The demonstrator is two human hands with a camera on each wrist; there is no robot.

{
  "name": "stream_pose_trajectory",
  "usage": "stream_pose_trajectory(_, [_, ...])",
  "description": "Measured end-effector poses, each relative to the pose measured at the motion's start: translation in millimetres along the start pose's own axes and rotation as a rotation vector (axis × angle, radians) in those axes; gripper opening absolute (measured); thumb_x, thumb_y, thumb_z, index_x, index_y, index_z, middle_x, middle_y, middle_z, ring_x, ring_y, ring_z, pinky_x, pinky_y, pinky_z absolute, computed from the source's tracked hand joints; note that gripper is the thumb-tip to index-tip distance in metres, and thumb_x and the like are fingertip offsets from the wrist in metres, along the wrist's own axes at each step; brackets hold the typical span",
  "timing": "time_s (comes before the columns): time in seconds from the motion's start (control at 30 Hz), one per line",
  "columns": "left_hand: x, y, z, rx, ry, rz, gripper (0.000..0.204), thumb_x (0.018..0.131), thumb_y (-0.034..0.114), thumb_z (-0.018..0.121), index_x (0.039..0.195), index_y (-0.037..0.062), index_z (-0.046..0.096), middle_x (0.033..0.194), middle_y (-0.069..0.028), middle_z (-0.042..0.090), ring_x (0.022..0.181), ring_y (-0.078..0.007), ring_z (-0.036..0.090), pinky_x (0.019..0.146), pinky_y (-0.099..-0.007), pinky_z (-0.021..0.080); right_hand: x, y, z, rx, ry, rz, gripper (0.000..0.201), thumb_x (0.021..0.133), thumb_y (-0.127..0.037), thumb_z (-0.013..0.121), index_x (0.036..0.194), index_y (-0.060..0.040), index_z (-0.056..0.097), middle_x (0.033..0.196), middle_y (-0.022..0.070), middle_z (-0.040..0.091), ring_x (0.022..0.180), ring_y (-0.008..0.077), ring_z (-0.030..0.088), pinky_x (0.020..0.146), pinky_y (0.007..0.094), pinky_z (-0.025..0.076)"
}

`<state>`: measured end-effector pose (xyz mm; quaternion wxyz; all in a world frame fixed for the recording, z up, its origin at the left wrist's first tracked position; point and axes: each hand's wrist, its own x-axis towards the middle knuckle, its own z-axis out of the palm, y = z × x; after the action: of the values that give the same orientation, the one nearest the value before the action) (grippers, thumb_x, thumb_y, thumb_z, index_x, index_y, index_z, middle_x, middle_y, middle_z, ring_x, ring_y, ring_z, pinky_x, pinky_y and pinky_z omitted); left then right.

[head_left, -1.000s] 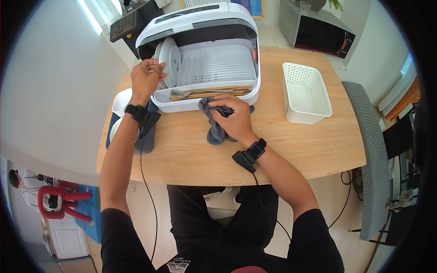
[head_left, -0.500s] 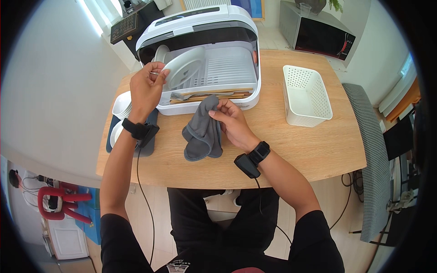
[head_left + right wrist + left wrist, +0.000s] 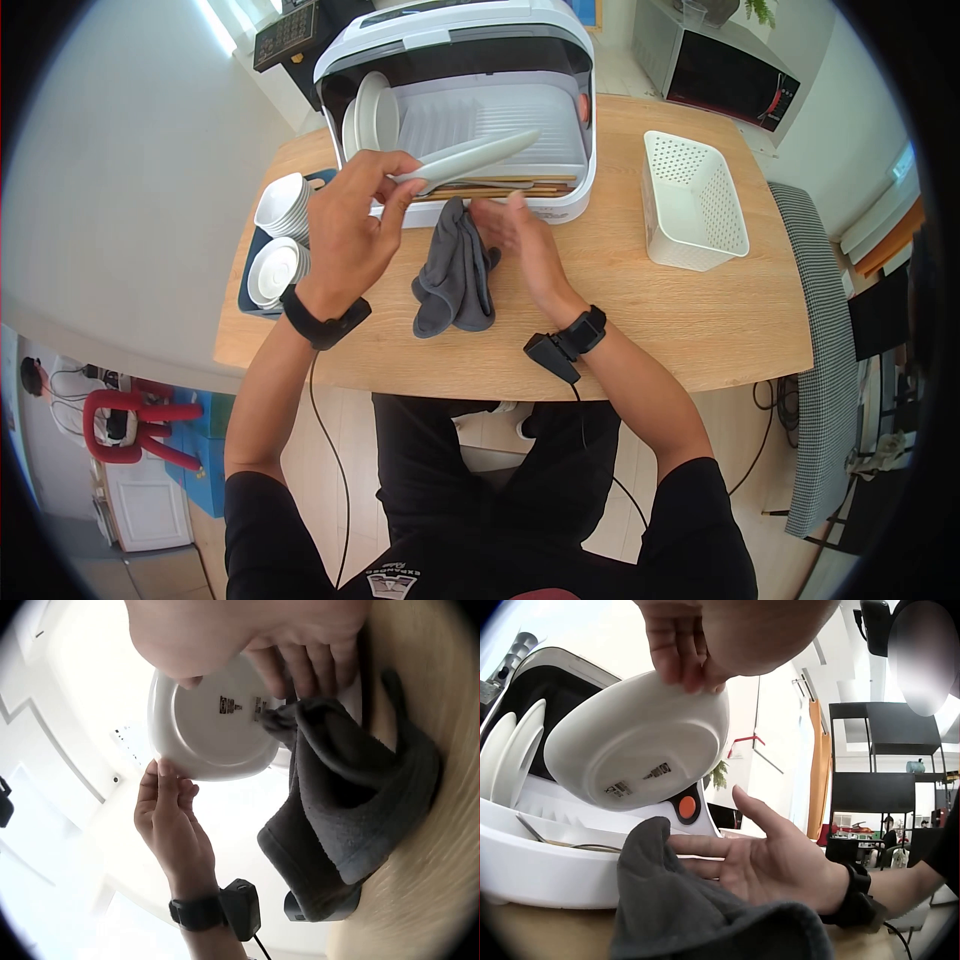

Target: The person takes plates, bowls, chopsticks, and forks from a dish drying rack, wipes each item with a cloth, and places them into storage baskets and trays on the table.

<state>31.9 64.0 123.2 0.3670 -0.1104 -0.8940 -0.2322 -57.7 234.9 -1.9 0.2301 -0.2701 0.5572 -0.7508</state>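
Observation:
My left hand [image 3: 352, 225] pinches the rim of a white plate [image 3: 485, 157], which is tilted in front of the dish rack [image 3: 560, 207]. In the left wrist view the underside of the plate [image 3: 652, 742] shows small dark print. A grey cloth [image 3: 455, 275] hangs at the fingertips of my right hand [image 3: 530, 245], whose fingers are straight and thumb stands apart. The right wrist view has those fingers [image 3: 319, 667] against the upper part of the cloth [image 3: 345, 787], below the plate. More white plates [image 3: 377, 112] stand upright at the rack's left.
Chopsticks and cutlery [image 3: 510, 188] lie along the rack's front. At the left, a blue bin [image 3: 248, 285] holds stacked white bowls [image 3: 283, 203]. A white perforated basket [image 3: 697, 240] stands on the table [image 3: 620, 330] at the right, with a microwave [image 3: 715, 80] beyond.
My left hand has brought the plate out of the rack, rightward and closer, and tipped it. My right thumb has let go of the cloth, and the fingers have straightened.

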Motion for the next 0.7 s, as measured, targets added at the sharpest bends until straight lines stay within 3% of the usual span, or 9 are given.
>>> stream_pose_trajectory(0.1, [-7.0,2.0,8.1,0.039,-0.013,0.118,0.015,0.083,0.002,0.071,0.096,0.0050,0.064,0.086,-0.0079,0.067,0.066,-0.0201,0.063,0.058,-0.0286,0.047,4.5,-0.7,-0.6,0.092,0.050,-0.091,0.100,0.092,-0.076,0.007,0.142,0.0016,0.043,0.138,0.0177,0.053,0.128,0.0281,0.051,0.107,0.0389,0.038])
stream_pose_trajectory(0.23, [-14.8,-1.2,17.9,0.083,-0.043,0.224,0.019,0.080,0.002,0.072,0.097,0.0045,0.064,0.088,-0.0075,0.066,0.069,-0.0230,0.065,0.059,-0.0297,0.051,1.5,-4.8,0.2,0.262,0.021,-0.059,0.096,0.092,-0.077,0.013,0.142,-0.0007,0.041,0.138,0.0181,0.053,0.125,0.0284,0.054,0.103,0.0401,0.041])
stream_pose_trajectory(0.3, [-14.8,-3.8,21.6,0.133,-0.056,0.360,0.021,0.079,0.002,0.073,0.098,0.0050,0.065,0.091,-0.0066,0.066,0.075,-0.0258,0.065,0.063,-0.0323,0.053,1.1,-8.5,3.6,0.371,0.010,-0.038,0.089,0.094,-0.074,0.018,0.143,-0.0026,0.038,0.137,0.0182,0.054,0.121,0.0289,0.057,0.099,0.0418,0.045])
stream_pose_trajectory(0.43, [-19.4,-9.3,30.9,0.104,-0.076,0.340,0.023,0.079,0.004,0.073,0.100,0.0052,0.065,0.094,-0.0058,0.067,0.080,-0.0265,0.066,0.065,-0.0337,0.054,-2.0,-10.2,5.8,0.415,0.010,-0.033,0.080,0.097,-0.067,0.023,0.144,-0.0032,0.035,0.137,0.0185,0.053,0.120,0.0291,0.058,0.097,0.0429,0.046])
stream_pose_trajectory(0.53, [-30.3,-4.0,33.0,0.067,0.016,0.238,0.025,0.077,0.009,0.078,0.097,0.0050,0.064,0.091,-0.0058,0.066,0.075,-0.0227,0.065,0.061,-0.0312,0.052,-1.6,-9.2,2.8,0.458,0.038,-0.020,0.072,0.098,-0.059,0.026,0.143,-0.0027,0.036,0.137,0.0184,0.053,0.120,0.0291,0.058,0.098,0.0425,0.046])
stream_pose_trajectory(0.6, [-43.9,-1.1,26.6,0.044,0.105,-0.159,0.030,0.073,0.014,0.084,0.093,0.0051,0.063,0.086,-0.0058,0.064,0.069,-0.0176,0.062,0.057,-0.0276,0.048,3.7,1.7,-3.1,0.418,0.138,-0.026,0.068,0.099,-0.054,0.030,0.141,-0.0014,0.036,0.136,0.0183,0.053,0.120,0.0299,0.058,0.099,0.0426,0.045])
stream_pose_trajectory(0.63, [-51.1,-5.3,27.2,0.019,0.095,-0.294,0.038,0.071,0.028,0.087,0.090,0.0055,0.062,0.079,-0.0052,0.062,0.065,-0.0146,0.059,0.055,-0.0265,0.045,4.9,5.5,-6.0,0.418,0.141,-0.027,0.068,0.099,-0.054,0.030,0.141,-0.0014,0.036,0.136,0.0183,0.053,0.120,0.0299,0.058,0.099,0.0426,0.045])
stream_pose_trajectory(0.67, [-55.5,-3.3,25.7,0.022,0.099,-0.296,0.038,0.071,0.028,0.087,0.090,0.0055,0.062,0.079,-0.0052,0.062,0.065,-0.0146,0.059,0.055,-0.0265,0.045,6.5,6.5,-7.2,0.434,0.161,-0.036,0.067,0.098,-0.052,0.032,0.141,-0.0007,0.036,0.135,0.0181,0.054,0.120,0.0302,0.058,0.100,0.0428,0.045])
stream_pose_trajectory(0.7, [-59.5,0.5,26.4,0.108,-0.006,-0.371,0.043,0.071,0.036,0.086,0.091,0.0054,0.063,0.079,-0.0053,0.062,0.064,-0.0156,0.060,0.055,-0.0279,0.046,7.8,7.7,-7.9,0.449,0.179,-0.044,0.065,0.098,-0.050,0.034,0.140,0.0000,0.036,0.135,0.0180,0.054,0.120,0.0304,0.058,0.101,0.0429,0.045])
